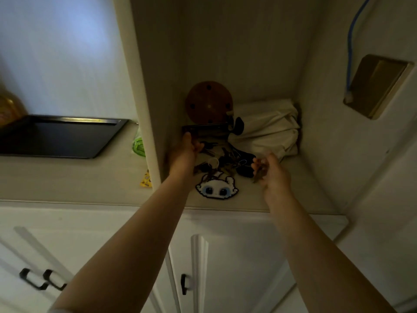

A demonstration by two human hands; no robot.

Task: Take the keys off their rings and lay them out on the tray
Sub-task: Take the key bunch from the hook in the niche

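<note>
A tangle of keys on rings (222, 160) lies in a dim cupboard niche, with a white pixel-art cat charm (217, 188) in front of it. My left hand (185, 150) reaches into the pile's left side, fingers curled around some keys there. My right hand (272, 171) hovers at the pile's right edge and holds a small bunch of keys (259, 175) between thumb and fingers. A black tray (56, 136) sits on the counter to the left, beyond the niche's side wall.
A round wooden disc (208, 102), a dark rectangular holder (204, 131) and a cream cloth bag (268, 129) stand behind the keys. The niche's side panel (146, 109) separates keys from tray. A green item (138, 145) and a yellow packet (146, 179) lie beside it.
</note>
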